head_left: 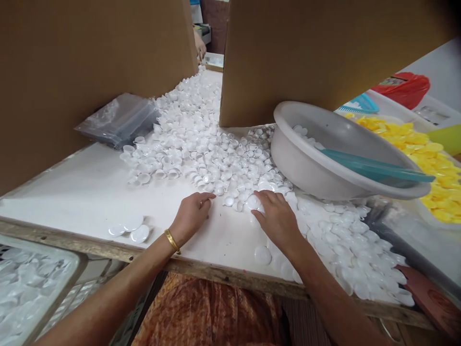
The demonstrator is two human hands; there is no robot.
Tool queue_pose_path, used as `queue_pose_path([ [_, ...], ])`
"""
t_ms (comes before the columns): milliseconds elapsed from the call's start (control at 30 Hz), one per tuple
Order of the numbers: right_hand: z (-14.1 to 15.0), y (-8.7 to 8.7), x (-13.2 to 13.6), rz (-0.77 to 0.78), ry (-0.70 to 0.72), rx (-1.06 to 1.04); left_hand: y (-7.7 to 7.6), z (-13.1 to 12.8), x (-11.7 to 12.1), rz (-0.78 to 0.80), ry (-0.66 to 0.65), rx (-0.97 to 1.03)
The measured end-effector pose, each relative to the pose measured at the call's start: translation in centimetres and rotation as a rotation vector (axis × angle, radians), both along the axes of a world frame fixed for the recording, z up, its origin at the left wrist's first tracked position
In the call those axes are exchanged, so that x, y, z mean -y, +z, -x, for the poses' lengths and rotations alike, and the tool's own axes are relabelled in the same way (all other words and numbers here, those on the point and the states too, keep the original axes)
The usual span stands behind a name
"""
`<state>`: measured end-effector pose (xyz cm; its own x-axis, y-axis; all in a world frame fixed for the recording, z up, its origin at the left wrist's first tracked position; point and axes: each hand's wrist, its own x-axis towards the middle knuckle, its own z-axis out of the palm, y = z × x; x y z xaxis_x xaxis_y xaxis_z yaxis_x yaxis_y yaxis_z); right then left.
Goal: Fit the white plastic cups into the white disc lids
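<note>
A heap of small white plastic cups (pixel 201 139) spreads over the white table in front of me. My left hand (pixel 190 216), with a gold bangle on its wrist, is at the heap's near edge. Its fingers are curled in a pinch, and whatever they may hold is hidden. My right hand (pixel 276 217) grips a small white saucer (pixel 254 202) between thumb and fingers, close beside the cups. Many white saucers (pixel 345 235) lie in a pile to the right of this hand. A loose saucer (pixel 262 255) rests near the table edge, and a few white pieces (pixel 139 233) lie at left.
Cardboard panels (pixel 97 53) stand behind the heap. A large grey basin (pixel 306 163) holding a teal tray (pixel 370 166) sits at right, with yellow pieces (pixel 428 154) beyond. A plastic-wrapped pack (pixel 118 117) lies at left. Below is a crate (pixel 74 264) of white pieces. Another person's hand (pixel 200 45) shows behind.
</note>
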<state>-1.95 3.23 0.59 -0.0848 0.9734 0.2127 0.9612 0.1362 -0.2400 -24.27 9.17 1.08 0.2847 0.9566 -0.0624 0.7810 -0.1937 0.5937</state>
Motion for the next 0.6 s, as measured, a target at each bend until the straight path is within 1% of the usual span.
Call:
queue_pose_path([
  [33,0.2,-0.1,-0.4,0.005,0.014,0.028,-0.1,-0.1,0.2,-0.066,0.003,-0.013],
  [67,0.2,-0.2,-0.7,0.009,0.02,0.049,-0.2,-0.1,0.4,-0.146,-0.025,-0.048],
  [133,0.2,-0.5,-1.0,0.0,0.013,0.069,-0.8,-0.1,1.1,-0.288,-0.141,-0.154],
  [200,-0.1,-0.9,-0.9,-0.029,-0.006,0.073,-1.4,0.1,1.9,-0.339,-0.268,-0.241],
  [233,-0.3,-1.0,-0.8,-0.047,-0.014,0.074,-1.7,0.2,2.3,-0.341,-0.308,-0.267],
  [300,-0.9,-1.2,-0.6,-0.082,-0.03,0.074,-1.9,0.8,3.1,-0.326,-0.337,-0.291],
  [367,-1.4,-1.1,-0.6,-0.111,-0.056,0.063,-1.7,1.4,3.9,-0.297,-0.347,-0.299],
  [433,-1.9,-0.7,-0.6,-0.15,-0.099,0.013,-1.2,2.1,4.5,-0.276,-0.355,-0.31],
  [533,-1.9,0.4,-0.6,-0.188,-0.189,-0.198,-0.1,2.7,5.1,-0.26,-0.354,-0.361],
  [600,-1.1,1.4,-0.3,-0.112,-0.242,-0.419,0.4,2.7,5.0,-0.224,-0.339,-0.408],
])
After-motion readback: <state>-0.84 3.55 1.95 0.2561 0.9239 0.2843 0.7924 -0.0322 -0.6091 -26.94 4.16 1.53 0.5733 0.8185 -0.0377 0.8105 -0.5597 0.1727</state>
